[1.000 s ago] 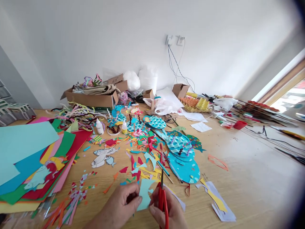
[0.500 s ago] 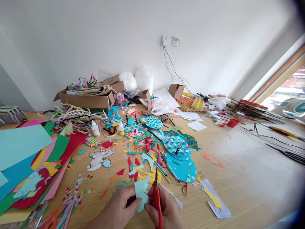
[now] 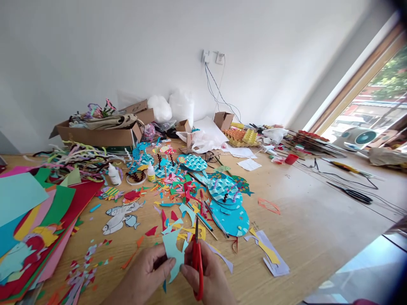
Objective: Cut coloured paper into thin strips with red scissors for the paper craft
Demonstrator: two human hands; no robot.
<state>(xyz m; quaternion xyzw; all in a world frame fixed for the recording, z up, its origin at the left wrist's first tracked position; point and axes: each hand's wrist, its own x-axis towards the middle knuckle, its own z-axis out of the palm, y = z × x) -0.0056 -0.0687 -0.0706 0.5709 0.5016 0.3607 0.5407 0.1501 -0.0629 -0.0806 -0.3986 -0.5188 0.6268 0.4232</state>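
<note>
1. The pale aqua, irregularly cut sheet of thin paper or light card (image 3: 171,248) is held above the pale wooden table (image 3: 238,281), between the two hands and in front of the scattered coloured offcuts (image 3: 187,186)
2. The left hand (image 3: 148,271) is closed on the sheet's left side, thumb on top and fingers behind; the right hand (image 3: 211,273) is wrapped around the scissors with red handles and dark metal blades (image 3: 197,262), its thumb at the paper's right edge, though whether it pinches the paper I cannot tell
3. The hands are near each other, a little apart; the blades point away from the person and look closed or nearly so
4. The sheet should be very light, fairly stiff while flat but quick to bend, and dry enough not to slip; its narrow points and curved cut-in would likely crease or tear first
5. Best hold: a light thumb-and-finger pinch on the broad part, well back from the blades
6. The scissors are probably the heavier, rigid piece, best held by the red loops, fingertips kept off the edges
</note>
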